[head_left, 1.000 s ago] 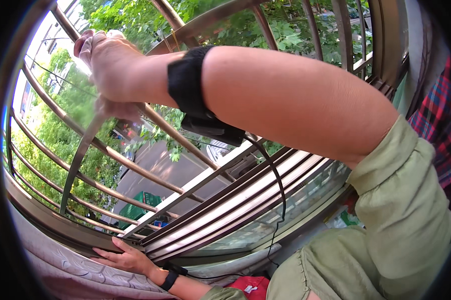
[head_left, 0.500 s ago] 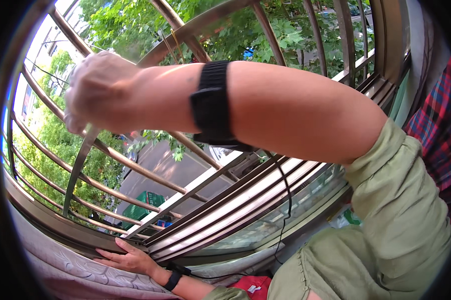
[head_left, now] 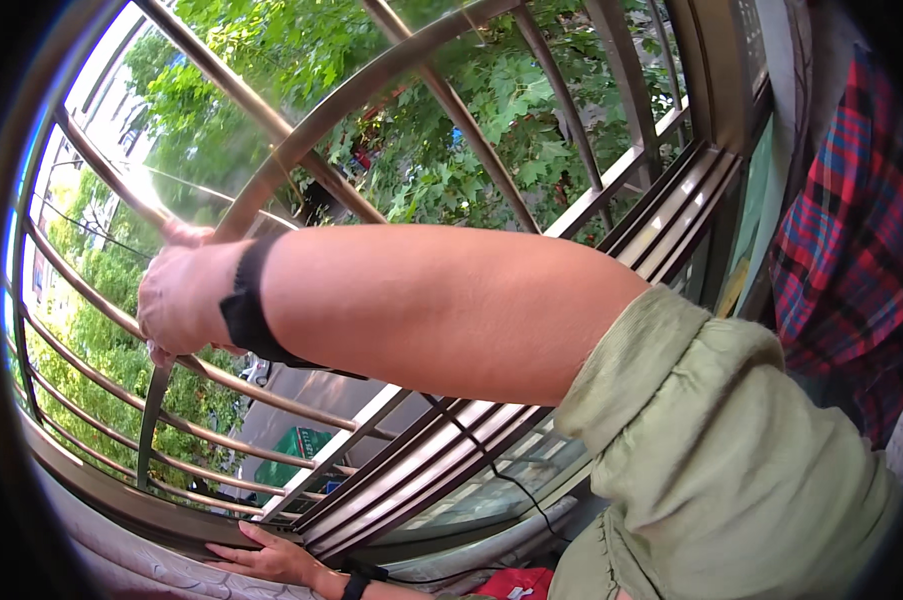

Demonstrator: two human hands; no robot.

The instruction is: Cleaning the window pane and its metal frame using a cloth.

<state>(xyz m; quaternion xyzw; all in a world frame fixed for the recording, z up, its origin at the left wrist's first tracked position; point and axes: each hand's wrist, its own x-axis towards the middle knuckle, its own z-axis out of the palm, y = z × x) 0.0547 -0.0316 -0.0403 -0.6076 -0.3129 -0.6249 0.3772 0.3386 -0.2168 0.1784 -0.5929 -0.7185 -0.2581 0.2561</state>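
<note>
My right arm, in a rolled green sleeve [head_left: 691,400] with a black strap [head_left: 246,305] at the wrist, reaches across to the metal window bars. At the left, my right hand [head_left: 179,300] is closed round the flat curved bar [head_left: 316,125] where it crosses a round rail. Most of its fingers are behind the back of the hand, so anything small inside the grip is hidden. Low in the view my left hand [head_left: 276,560] rests with fingers stretched out along the brown window frame [head_left: 181,525], at the corner by the sliding tracks. It holds nothing.
Window tracks [head_left: 411,480] run diagonally below my right forearm. A black cable [head_left: 491,465] hangs across them. Patterned curtain cloth [head_left: 121,560] lies along the lower left. A red and blue checked cloth [head_left: 831,240] hangs at the right. Beyond the bars are trees [head_left: 501,130] and a road.
My right hand has moved down along the curved bar, its forearm lower in the view. The view has shifted slightly. My left hand stays on the frame.
</note>
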